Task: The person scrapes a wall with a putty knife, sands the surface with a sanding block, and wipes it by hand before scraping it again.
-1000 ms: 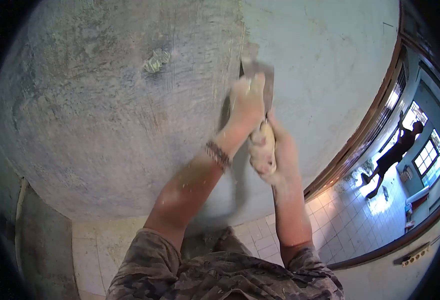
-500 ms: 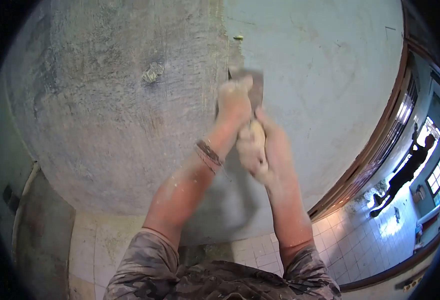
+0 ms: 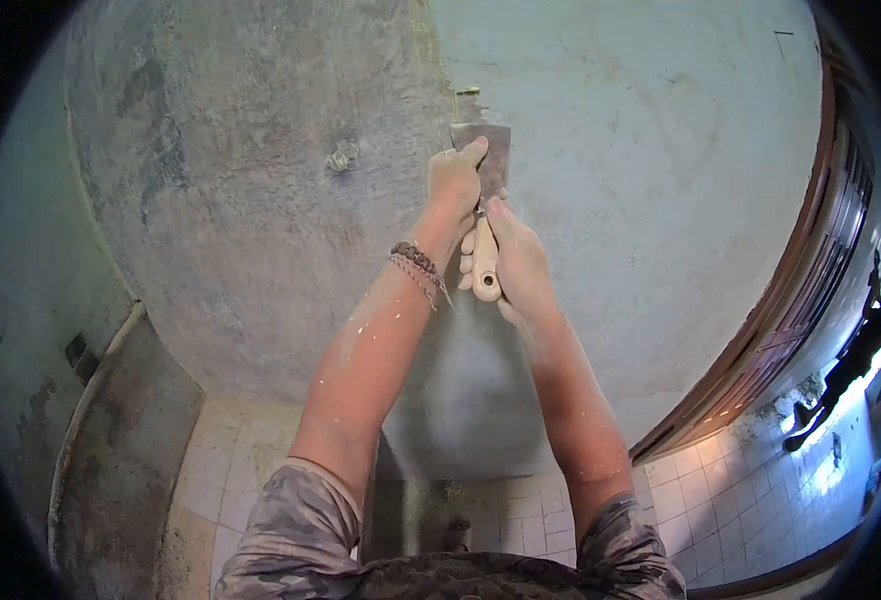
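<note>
A wall scraper (image 3: 497, 170) with a wide, dusty metal blade and a pale handle is pressed up against the wall. My right hand (image 3: 522, 265) is wrapped around the handle, whose holed end points down toward me. On the left part of the blade, my left hand (image 3: 454, 184) grips the metal, thumb laid across its face. The blade's top edge lies at the border between bare grey plaster (image 3: 250, 200) and pale green paint (image 3: 640, 180). Just above it shows a small yellowish chipped mark (image 3: 468, 91).
A lumpy patch (image 3: 341, 155) sticks out of the bare plaster. At right stands a brown-framed opening with bars (image 3: 800, 270); past it a dark silhouetted person (image 3: 850, 350) is partly visible. A pipe (image 3: 90, 400) runs along the left wall, and tiles (image 3: 695, 500) cover the floor.
The scraper and both hands have moved upward along the paint border, closer to the yellowish mark. My view has turned slightly, so the silhouetted person sits nearer the right edge.
</note>
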`<act>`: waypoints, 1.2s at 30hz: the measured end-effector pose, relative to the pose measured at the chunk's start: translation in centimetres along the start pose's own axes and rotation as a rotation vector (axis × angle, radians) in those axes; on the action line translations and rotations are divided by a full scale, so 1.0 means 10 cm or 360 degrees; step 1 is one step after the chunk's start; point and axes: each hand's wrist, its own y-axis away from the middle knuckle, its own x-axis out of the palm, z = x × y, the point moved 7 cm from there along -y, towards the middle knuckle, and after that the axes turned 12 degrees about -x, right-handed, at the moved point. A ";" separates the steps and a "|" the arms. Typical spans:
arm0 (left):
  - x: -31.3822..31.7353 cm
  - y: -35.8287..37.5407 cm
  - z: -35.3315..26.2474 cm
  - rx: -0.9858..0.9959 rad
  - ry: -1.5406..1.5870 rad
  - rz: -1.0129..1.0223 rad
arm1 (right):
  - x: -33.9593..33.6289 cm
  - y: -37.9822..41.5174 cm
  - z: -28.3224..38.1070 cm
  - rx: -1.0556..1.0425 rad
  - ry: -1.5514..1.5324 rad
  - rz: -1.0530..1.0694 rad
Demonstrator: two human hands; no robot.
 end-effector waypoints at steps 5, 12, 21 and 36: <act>-0.11 0.05 -0.05 -0.0129 -0.0169 -0.0025 | -0.22 0.16 0.58 -0.1317 0.1949 -0.0149; -0.34 -0.12 0.14 0.0056 -0.0253 -0.0089 | 0.46 -0.18 0.76 -0.2198 0.2584 0.0590; -0.16 0.90 0.30 -0.0156 -0.0053 0.0309 | 0.42 -0.55 0.69 -0.2618 0.3009 0.0529; -0.02 0.81 0.04 -0.0012 -0.0032 0.0102 | 0.62 -0.84 0.82 -0.2590 0.2275 0.0843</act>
